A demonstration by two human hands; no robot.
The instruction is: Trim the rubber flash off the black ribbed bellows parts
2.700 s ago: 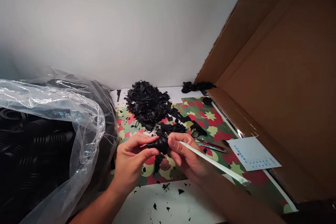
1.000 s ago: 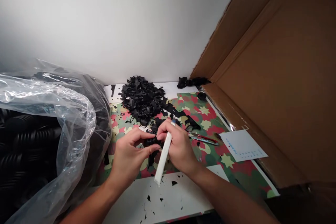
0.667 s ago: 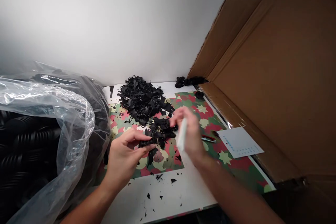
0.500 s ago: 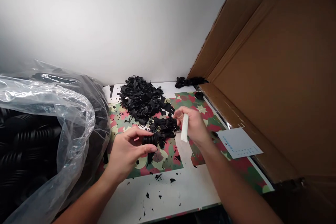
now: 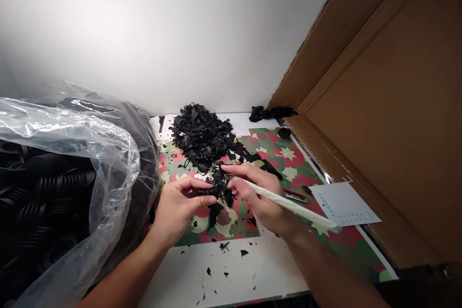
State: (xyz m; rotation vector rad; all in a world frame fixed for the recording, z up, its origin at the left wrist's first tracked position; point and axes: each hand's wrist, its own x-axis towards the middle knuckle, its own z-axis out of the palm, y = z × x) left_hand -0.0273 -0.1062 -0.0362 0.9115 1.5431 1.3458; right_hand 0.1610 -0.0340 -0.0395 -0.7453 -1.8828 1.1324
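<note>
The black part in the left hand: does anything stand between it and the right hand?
Nothing visible stands between the right hand and the black part; black scraps there apparently lie below, on the patterned sheet.

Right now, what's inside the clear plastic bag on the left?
Ribbed black parts lie piled inside the clear plastic bag. What lies beneath the top layer is covered, and so is the bag's bottom.

White card [image 5: 346, 204] partly over brown cardboard [image 5: 390, 120]
</note>
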